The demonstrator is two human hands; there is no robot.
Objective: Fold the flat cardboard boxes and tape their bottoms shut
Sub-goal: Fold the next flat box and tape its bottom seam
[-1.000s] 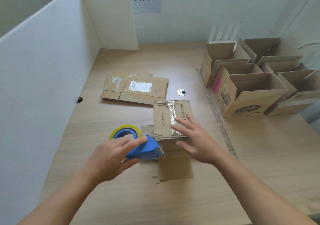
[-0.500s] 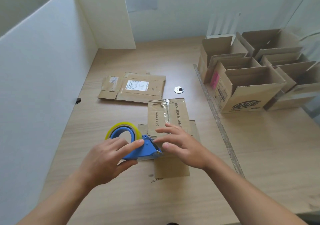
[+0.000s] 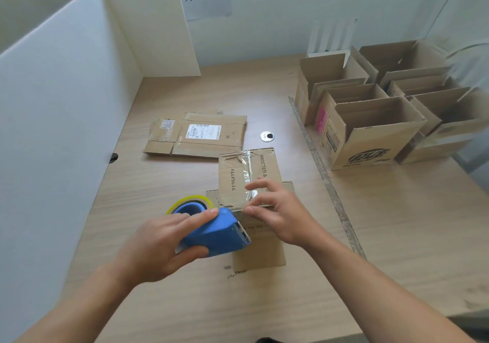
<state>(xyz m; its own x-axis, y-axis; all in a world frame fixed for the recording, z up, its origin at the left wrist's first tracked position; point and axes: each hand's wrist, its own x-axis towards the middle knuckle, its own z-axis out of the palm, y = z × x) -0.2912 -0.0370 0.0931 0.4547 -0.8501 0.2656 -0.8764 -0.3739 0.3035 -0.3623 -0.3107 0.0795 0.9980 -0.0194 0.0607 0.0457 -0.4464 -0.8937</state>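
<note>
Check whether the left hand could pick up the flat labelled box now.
Probably not yet: the left hand grips the blue tape dispenser. The way looks free; the flat labelled box lies uncovered beyond it.

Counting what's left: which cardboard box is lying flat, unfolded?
The flat box bearing the white shipping label; the other boxes are all folded into shape.

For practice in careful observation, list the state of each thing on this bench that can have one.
Small box: bottom up, flaps closed, tape along seam.
Tape dispenser: gripped by left hand, at that box's near edge.
Right hand: fingers resting on that box.
Flat box: lying flat, not folded up.
Boxes at right: upright, tops open.
</note>
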